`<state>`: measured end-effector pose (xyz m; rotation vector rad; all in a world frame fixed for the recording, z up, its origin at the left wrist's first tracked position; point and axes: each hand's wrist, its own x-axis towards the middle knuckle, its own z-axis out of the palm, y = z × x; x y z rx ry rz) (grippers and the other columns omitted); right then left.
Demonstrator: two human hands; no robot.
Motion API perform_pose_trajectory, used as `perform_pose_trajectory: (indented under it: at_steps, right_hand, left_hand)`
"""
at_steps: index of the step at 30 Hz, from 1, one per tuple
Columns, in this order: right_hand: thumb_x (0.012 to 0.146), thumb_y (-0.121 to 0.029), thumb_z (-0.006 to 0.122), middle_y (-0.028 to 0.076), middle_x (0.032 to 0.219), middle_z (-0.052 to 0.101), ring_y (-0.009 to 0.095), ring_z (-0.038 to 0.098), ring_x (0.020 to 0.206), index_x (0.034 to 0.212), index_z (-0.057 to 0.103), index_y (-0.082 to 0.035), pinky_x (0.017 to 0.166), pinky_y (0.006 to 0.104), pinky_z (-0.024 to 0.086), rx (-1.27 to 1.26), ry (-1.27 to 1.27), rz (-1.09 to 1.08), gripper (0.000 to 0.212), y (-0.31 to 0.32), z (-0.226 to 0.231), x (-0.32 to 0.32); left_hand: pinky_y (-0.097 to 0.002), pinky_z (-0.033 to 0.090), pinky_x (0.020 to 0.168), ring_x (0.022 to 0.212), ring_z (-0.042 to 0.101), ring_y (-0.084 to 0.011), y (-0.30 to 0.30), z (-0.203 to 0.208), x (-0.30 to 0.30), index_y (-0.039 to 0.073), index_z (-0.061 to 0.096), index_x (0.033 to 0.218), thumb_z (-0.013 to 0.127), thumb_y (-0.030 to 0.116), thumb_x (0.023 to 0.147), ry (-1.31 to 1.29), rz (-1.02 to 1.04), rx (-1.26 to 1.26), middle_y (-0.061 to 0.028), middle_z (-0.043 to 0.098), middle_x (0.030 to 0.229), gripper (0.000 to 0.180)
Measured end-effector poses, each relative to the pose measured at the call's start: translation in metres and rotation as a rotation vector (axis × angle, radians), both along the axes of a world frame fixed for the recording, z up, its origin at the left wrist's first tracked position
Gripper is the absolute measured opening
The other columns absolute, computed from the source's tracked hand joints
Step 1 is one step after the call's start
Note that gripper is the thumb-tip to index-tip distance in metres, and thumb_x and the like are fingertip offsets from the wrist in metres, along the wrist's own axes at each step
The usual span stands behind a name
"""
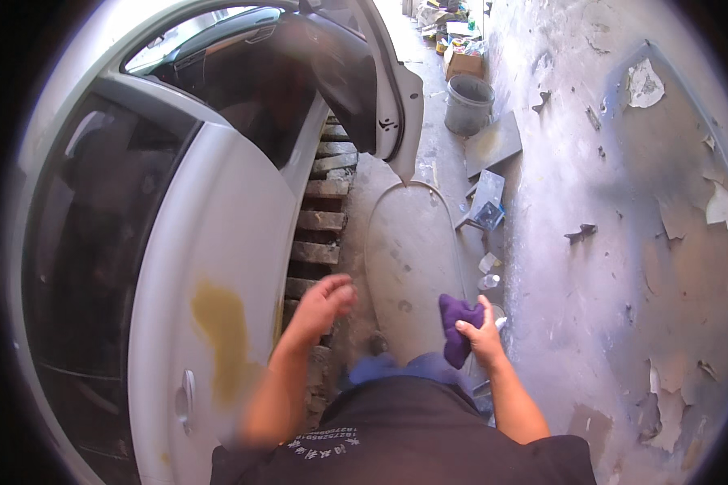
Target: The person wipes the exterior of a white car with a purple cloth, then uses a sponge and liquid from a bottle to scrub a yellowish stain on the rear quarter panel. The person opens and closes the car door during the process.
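Note:
My right hand (485, 338) grips a bunched purple cloth (456, 327), its thumb pressed on the near side. To the left, my left hand (322, 309) hangs in the air beside the car, slightly blurred, fingers loosely bent and holding nothing that I can see. A silver-white car door (210, 202) stands along my left side. A mustard-yellow patch of filler (221, 327) covers part of its panel, next to the door handle (186, 400). Neither hand touches the car.
Ahead, another car door (408, 105) stands open over the walkway. A slatted wooden pallet (319, 220) lies along the car's side. On the right are a grey bucket (468, 105), a cardboard box (465, 65), a small stool (487, 198), a plastic bottle (488, 281) and a peeling wall (574, 186).

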<state>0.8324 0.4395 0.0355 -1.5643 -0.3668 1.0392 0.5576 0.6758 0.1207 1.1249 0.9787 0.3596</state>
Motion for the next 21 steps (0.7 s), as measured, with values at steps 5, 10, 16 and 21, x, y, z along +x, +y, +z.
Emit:
perform_pose_trajectory:
  at_steps: [5,10,16,21]
  right_hand:
    - [0.081,-0.007,0.074,0.021,0.145,0.046,0.030,0.052,0.127,0.161,0.014,-0.009,0.108,0.0384,0.043,-0.187,-0.193,-0.072,0.100,0.026,-0.008,0.042]
    - [0.082,-0.005,0.073,0.022,0.146,0.044,0.032,0.052,0.127,0.160,0.016,-0.010,0.107,0.0399,0.044,-0.267,-0.095,-0.182,0.097,0.049,-0.032,0.090]
    - [0.078,-0.003,0.074,0.022,0.144,0.047,0.031,0.055,0.124,0.159,0.019,-0.008,0.105,0.0403,0.046,-0.269,-0.048,-0.223,0.098,0.080,-0.105,0.181]
    - [0.078,-0.004,0.073,0.025,0.142,0.050,0.034,0.057,0.123,0.158,0.021,-0.007,0.105,0.0407,0.047,-0.339,-0.093,-0.186,0.096,0.127,-0.112,0.247]
  left_hand:
    - [-0.0279,0.052,0.072,0.075,0.062,-0.0116,0.143,0.083,0.046,0.003,0.066,0.108,0.067,0.026,0.097,0.036,0.193,0.511,-0.0025,0.066,0.083,0.025]
    - [-0.0252,0.046,0.067,0.070,0.055,-0.0086,0.246,0.164,0.145,0.002,0.068,0.101,0.068,0.026,0.097,0.088,0.370,0.925,0.0019,0.062,0.077,0.025]
    - [-0.0376,0.045,0.100,0.117,0.053,-0.0257,0.333,0.200,0.292,-0.002,0.036,0.146,0.077,0.041,0.089,-0.038,0.713,1.223,-0.0205,0.048,0.136,0.082]
    - [-0.0469,0.026,0.119,0.141,0.031,-0.0387,0.398,0.210,0.344,-0.007,0.003,0.155,0.080,0.032,0.086,0.006,0.631,1.743,-0.0304,0.022,0.152,0.111]
